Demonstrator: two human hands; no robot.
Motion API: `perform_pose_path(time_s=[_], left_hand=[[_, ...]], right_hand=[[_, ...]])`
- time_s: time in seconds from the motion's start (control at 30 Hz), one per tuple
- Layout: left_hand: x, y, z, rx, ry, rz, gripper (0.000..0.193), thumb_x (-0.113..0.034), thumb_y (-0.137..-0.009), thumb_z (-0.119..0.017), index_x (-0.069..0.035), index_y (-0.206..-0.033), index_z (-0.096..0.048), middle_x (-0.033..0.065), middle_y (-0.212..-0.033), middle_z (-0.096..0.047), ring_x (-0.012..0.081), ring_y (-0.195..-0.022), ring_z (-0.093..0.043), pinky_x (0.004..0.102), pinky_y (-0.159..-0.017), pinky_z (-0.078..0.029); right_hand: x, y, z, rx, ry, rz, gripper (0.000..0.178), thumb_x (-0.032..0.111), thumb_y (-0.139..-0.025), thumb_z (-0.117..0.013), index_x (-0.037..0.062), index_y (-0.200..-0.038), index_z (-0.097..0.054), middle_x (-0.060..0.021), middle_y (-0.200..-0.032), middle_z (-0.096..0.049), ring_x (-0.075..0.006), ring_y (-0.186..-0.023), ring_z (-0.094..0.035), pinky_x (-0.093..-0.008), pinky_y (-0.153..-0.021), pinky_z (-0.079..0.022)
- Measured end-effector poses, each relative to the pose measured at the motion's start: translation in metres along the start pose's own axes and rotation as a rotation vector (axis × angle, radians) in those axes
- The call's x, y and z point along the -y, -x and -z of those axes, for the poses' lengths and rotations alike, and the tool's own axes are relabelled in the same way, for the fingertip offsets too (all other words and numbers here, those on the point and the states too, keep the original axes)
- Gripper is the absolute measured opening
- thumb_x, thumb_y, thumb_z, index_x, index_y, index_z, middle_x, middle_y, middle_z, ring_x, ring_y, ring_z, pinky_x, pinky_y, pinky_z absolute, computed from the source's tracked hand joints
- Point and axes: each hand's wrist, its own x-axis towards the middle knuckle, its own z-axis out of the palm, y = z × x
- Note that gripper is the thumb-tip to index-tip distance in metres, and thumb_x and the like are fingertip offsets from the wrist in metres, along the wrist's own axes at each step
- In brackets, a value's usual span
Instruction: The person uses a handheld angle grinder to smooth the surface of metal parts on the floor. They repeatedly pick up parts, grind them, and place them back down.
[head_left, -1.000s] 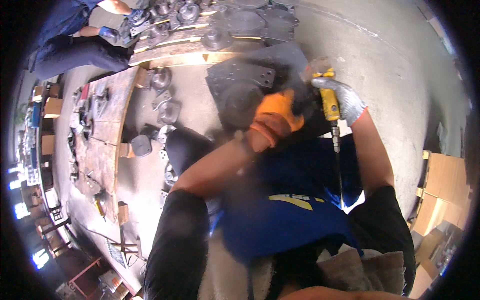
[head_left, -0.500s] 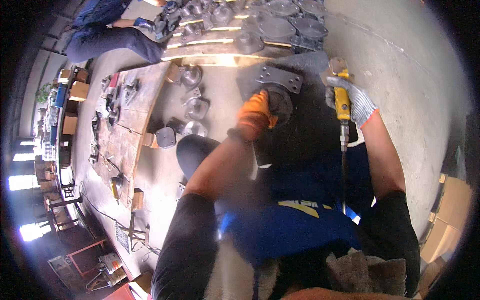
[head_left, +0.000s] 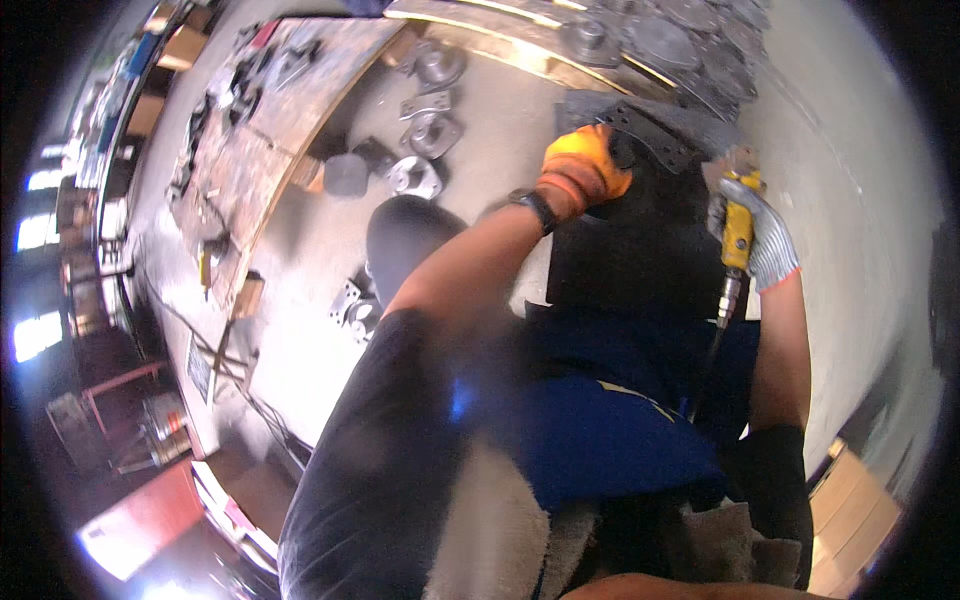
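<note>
My left hand (head_left: 588, 168), in an orange glove, is closed on a dark metal casting. Its flange plate (head_left: 655, 140), pierced with several holes, slopes down to the right beyond my fingers. The rest of the casting is mostly hidden behind the glove. Under it lies a black work surface (head_left: 625, 265) before my lap. To the right, my right hand (head_left: 770, 240), in a grey-and-white striped glove, grips a yellow air grinder (head_left: 738, 232) with a hose at its lower end. The grinder's head is close to the right end of the flange plate.
Several metal castings (head_left: 432, 132) stand on the floor to the left, beside a wooden table (head_left: 285, 110) bearing more parts. A wooden pallet (head_left: 480, 38) with stacked castings (head_left: 660, 42) lies at the back. Cardboard boxes (head_left: 850, 510) stand at the lower right.
My view has swung, shifting the scene. The flange plate has turned from nearly level to sloping down rightward, with my left hand still on the casting. The grinder stays in my right hand.
</note>
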Motion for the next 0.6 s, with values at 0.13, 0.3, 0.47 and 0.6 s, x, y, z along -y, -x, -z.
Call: perform_pose_path(time_s=[0.13,0.3,0.47,0.6], left_hand=[[0.019,0.007,0.026,-0.148,0.145,0.203,0.051,-0.047,-0.069,-0.064,-0.004,-0.096,-0.067,0.0198,-0.096,-0.066,0.0339,-0.092,-0.064,0.0408,-0.08,-0.051],[0.043,0.033,0.106,-0.272,0.081,0.489,0.047,-0.04,-0.063,-0.067,-0.004,-0.093,-0.068,0.0174,-0.093,-0.068,0.0303,-0.09,-0.066,0.0366,-0.077,-0.053],[0.052,0.117,0.188,-0.699,-0.177,0.532,0.034,-0.034,-0.067,-0.067,-0.008,-0.089,-0.067,0.0136,-0.082,-0.065,0.0275,-0.072,-0.064,0.0364,-0.067,-0.051],[0.141,0.189,0.207,-0.855,-0.885,0.059,0.018,-0.026,-0.07,-0.063,-0.014,-0.084,-0.061,0.0065,-0.065,-0.052,0.023,-0.055,-0.053,0.035,-0.047,-0.043]], right_hand=[[-0.009,-0.011,0.006,0.052,-0.002,0.018,0.025,0.02,-0.082,-0.07,0.0068,-0.098,-0.056,-0.0059,-0.074,-0.06,-0.0171,-0.062,-0.061,-0.0295,-0.058,-0.055],[-0.013,-0.023,0.017,-0.005,0.123,-0.019,0.029,0.024,-0.081,-0.071,0.0078,-0.098,-0.055,-0.0048,-0.074,-0.059,-0.0158,-0.06,-0.06,-0.0275,-0.056,-0.053],[-0.015,-0.016,0.002,-0.093,0.166,-0.001,0.032,0.022,-0.08,-0.072,0.0067,-0.102,-0.055,-0.0051,-0.075,-0.06,-0.0169,-0.061,-0.06,-0.029,-0.059,-0.054],[-0.017,-0.007,-0.014,-0.092,0.232,0.038,0.037,0.021,-0.078,-0.074,0.0078,-0.106,-0.055,-0.0068,-0.081,-0.061,-0.0177,-0.067,-0.061,-0.0273,-0.061,-0.054]])
